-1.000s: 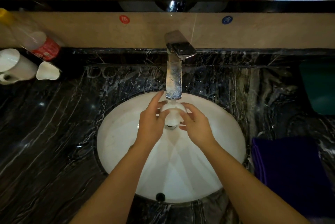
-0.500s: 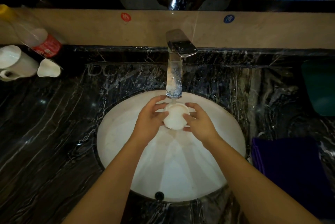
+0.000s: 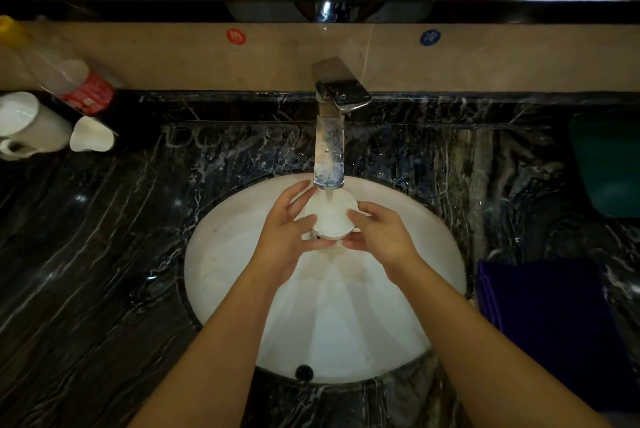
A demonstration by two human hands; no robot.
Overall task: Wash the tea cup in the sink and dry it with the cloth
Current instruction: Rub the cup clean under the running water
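A small white tea cup is held over the white sink basin, directly under the chrome faucet, with water running onto it. My left hand grips its left side and my right hand grips its right side and underside. The cup is tilted, its opening facing up toward me. A folded purple cloth lies on the counter to the right of the basin.
The black marble counter surrounds the basin. At the far left lie a white mug, a second small white cup and a plastic bottle with a red label. A green container stands at the right edge.
The cup has turned in my hands from bottom-up to opening-up, and it sits slightly lower under the stream. Both hands have shifted their hold around it.
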